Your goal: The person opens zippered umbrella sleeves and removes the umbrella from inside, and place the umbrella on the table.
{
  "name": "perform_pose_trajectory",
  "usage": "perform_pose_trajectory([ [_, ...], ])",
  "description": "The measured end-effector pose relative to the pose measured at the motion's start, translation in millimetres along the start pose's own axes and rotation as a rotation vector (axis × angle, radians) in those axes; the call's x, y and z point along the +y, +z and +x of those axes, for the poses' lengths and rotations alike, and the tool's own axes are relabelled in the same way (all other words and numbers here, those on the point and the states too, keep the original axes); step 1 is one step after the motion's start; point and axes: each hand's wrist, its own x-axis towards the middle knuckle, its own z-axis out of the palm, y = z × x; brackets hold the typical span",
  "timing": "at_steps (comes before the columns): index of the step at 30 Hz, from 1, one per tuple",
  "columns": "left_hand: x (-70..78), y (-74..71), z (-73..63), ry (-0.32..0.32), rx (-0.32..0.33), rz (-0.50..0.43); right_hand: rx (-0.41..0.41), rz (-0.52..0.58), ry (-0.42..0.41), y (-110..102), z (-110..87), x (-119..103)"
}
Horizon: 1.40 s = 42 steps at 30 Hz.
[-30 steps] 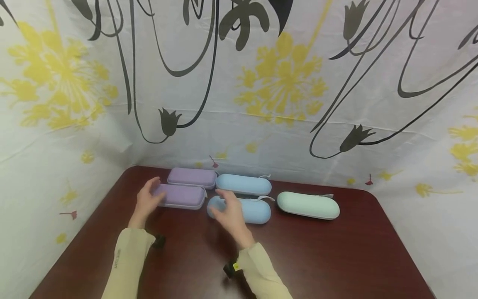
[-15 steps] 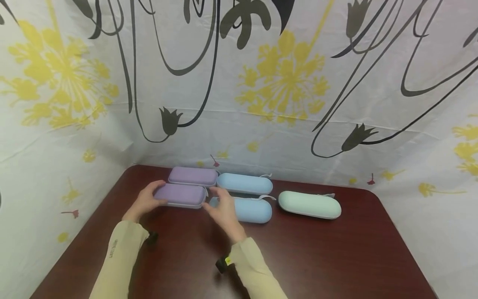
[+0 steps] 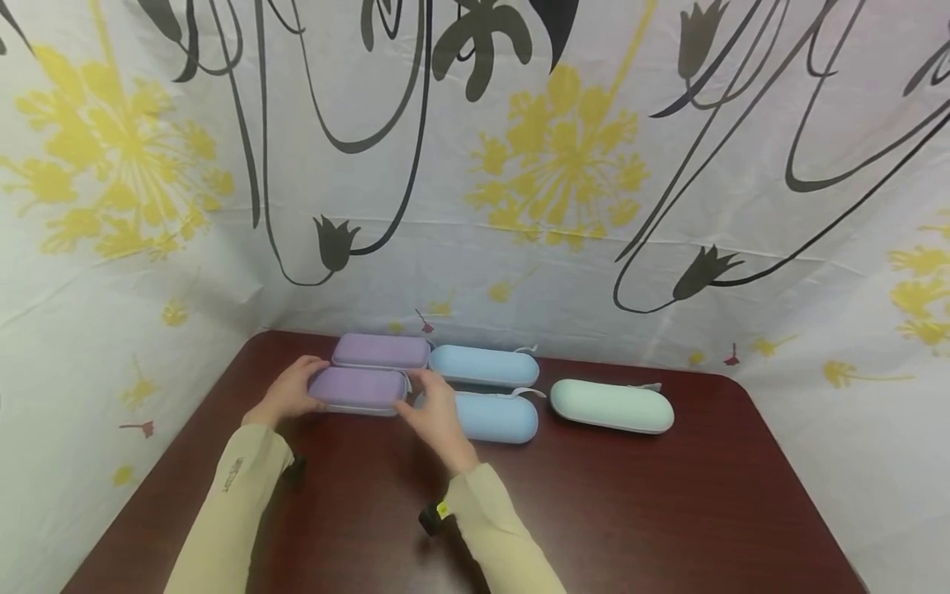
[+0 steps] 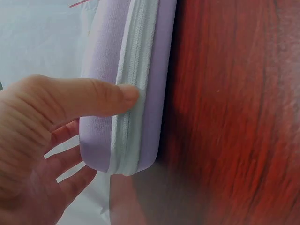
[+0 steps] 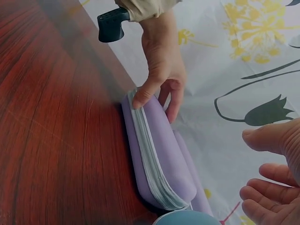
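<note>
In the head view, the front purple zippered case (image 3: 359,389) lies at the left of the table. My left hand (image 3: 293,392) holds its left end. The left wrist view shows the thumb (image 4: 110,97) pressed on the white zip band, with the other fingers round the far side. My right hand (image 3: 438,417) is at the case's right end, over part of the front blue case (image 3: 497,417). In the right wrist view this right hand (image 5: 276,161) has thumb and fingers spread, apart from the purple case (image 5: 168,140).
Behind lie another purple case (image 3: 381,351) and a blue case (image 3: 484,365), end to end. A pale green case (image 3: 612,406) lies to the right. The dark red table (image 3: 631,511) meets a patterned white cloth (image 3: 445,190) at its back and sides.
My left hand has lowered onto the left end of the front purple case and now grips it. My right hand has moved left, from the front blue case toward the purple case's right end.
</note>
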Motion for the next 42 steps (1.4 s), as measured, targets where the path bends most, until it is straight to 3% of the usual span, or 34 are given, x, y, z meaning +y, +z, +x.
perform_pose_trajectory([
  [12, 2.8, -3.5, -1.5, -0.012, -0.071, 0.045, -0.019, 0.017, 0.033, 6.2, -5.4, 3.7],
  [16, 3.0, -5.8, -6.6, 0.018, -0.068, 0.059, -0.021, 0.028, 0.036, 6.2, -9.5, 4.6],
  [23, 9.8, -7.5, -25.7, 0.03, -0.069, 0.063, -0.042, 0.031, 0.032, 2.4, -18.9, 2.8],
  [42, 42.3, 4.7, -79.0, 0.098, -0.033, 0.075, -0.062, 0.029, -0.14, -12.0, -58.1, 12.2],
])
